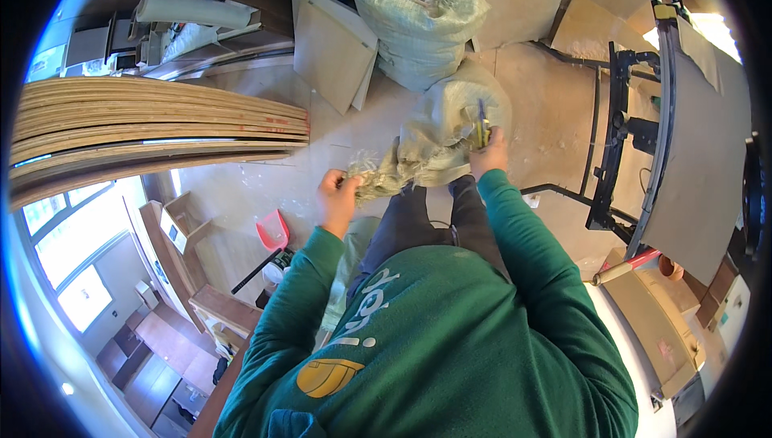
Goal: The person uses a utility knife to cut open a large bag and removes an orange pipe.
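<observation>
The pale green woven plastic sack (438,136) hangs in front of the person's knees; the left hand (338,197) is closed tight on the sack's frayed, bunched edge, and the right hand (486,152) is fisted round a blue-and-yellow utility knife (482,123) at the sack's far side. Cutting well probably means keeping the weave taut between both grips and the blade travelling away from the left hand. The blade tip is buried in folds, and whether anything is inside the sack cannot be made out.
</observation>
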The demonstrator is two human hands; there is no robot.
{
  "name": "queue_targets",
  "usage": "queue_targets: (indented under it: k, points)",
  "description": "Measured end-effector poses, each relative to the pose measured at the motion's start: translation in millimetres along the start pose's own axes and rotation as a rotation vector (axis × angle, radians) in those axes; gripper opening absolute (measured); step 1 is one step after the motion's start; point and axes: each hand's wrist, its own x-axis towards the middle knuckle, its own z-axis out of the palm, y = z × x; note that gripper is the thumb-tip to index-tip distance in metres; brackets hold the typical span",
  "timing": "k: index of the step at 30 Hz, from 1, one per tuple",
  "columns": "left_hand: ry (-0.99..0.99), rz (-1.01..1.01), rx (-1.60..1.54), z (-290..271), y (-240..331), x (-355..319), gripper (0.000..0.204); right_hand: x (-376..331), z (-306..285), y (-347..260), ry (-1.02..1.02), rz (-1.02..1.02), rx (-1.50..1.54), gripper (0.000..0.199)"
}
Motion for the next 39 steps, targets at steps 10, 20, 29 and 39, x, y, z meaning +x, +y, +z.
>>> queue_targets:
  k: [10, 20, 29, 39]
  points:
    - [-0.437, -0.377, -0.227, -2, -6, 28, 0.028, -10, -21, -20, -0.447, 0.338, 0.505, 0.047]
    - [-0.691, -0.291, -0.077, 46, 29, 5, 0.026, -18, 16, 10, -0.292, 0.195, 0.145, 0.039]
    - [-1.014, 0.003, 0.843, 147, 7, 36, 0.113, -11, -65, 29, 0.063, 0.415, 1.017, 0.021]
    - [-0.508, -0.076, 0.069, 243, -21, 35, 0.062, -24, -105, 45, -0.059, 0.422, 0.990, 0.025]
